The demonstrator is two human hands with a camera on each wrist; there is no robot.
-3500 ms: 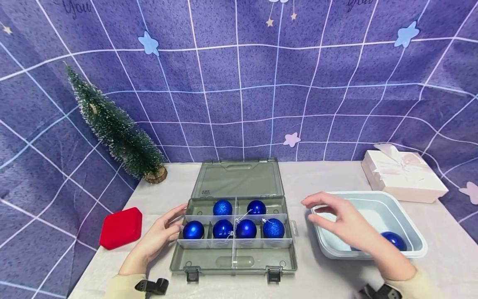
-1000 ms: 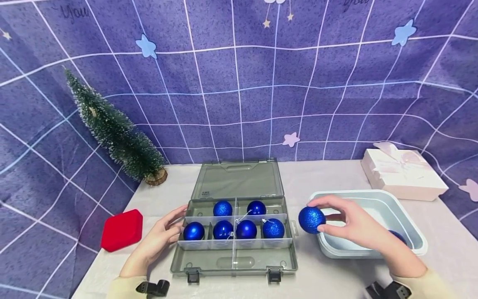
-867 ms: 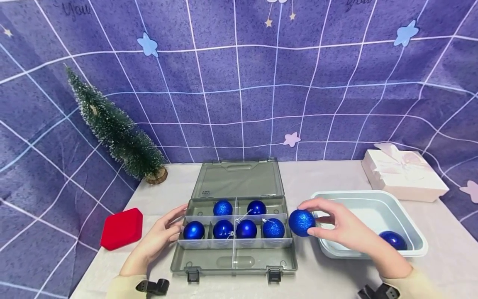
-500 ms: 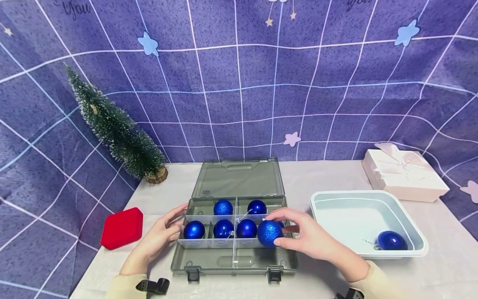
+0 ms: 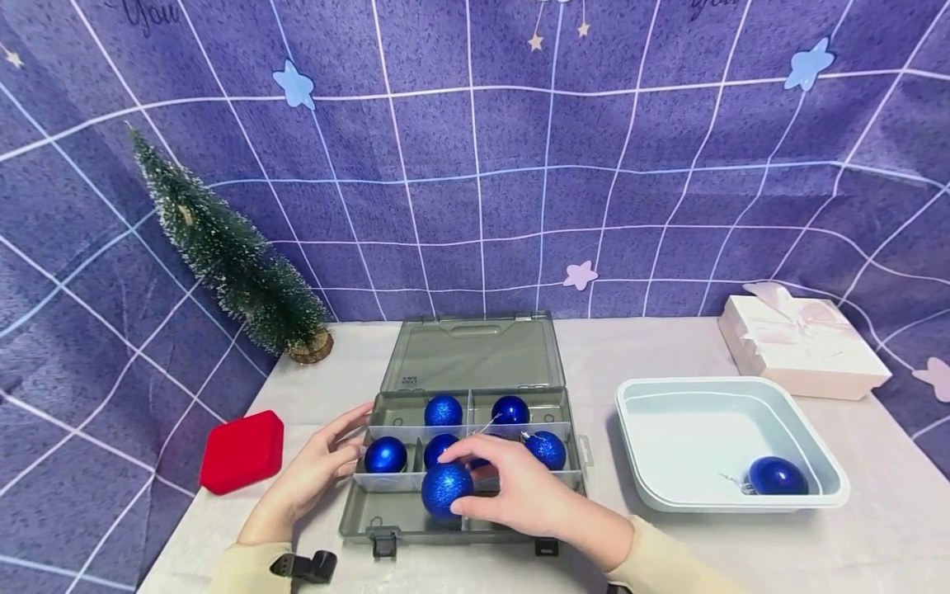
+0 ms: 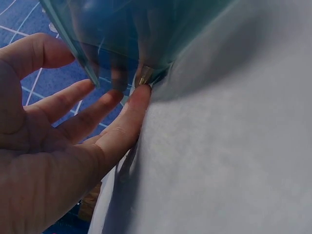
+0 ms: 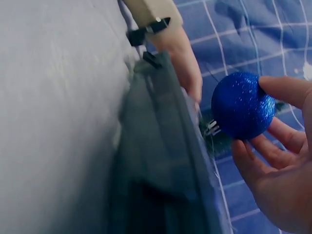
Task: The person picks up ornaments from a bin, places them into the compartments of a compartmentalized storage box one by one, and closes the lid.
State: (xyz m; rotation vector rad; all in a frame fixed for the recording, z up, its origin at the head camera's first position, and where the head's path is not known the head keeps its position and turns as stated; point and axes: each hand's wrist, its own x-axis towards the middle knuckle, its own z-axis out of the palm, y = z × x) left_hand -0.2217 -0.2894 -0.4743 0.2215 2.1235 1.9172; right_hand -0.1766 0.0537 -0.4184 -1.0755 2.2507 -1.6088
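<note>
My right hand pinches a glittery blue Christmas bauble over the front left part of a grey divided plastic case. In the right wrist view, that bauble's silver cap points away from the palm, toward the case. Several blue baubles, shiny, matt and glittery, sit in the back and middle rows; one in the middle row is partly covered by my right hand, and another is mostly hidden. My left hand touches the case's left side with fingers extended, fingertips at its edge in the left wrist view.
The case's lid lies folded back. At right stands a pale blue tub holding one shiny blue bauble. Behind it is a white gift box. A red box and a small Christmas tree stand at left.
My right hand took the glittery bauble from the tub and carried it left, across the case to above its front left part. My left hand has stayed at the case's side.
</note>
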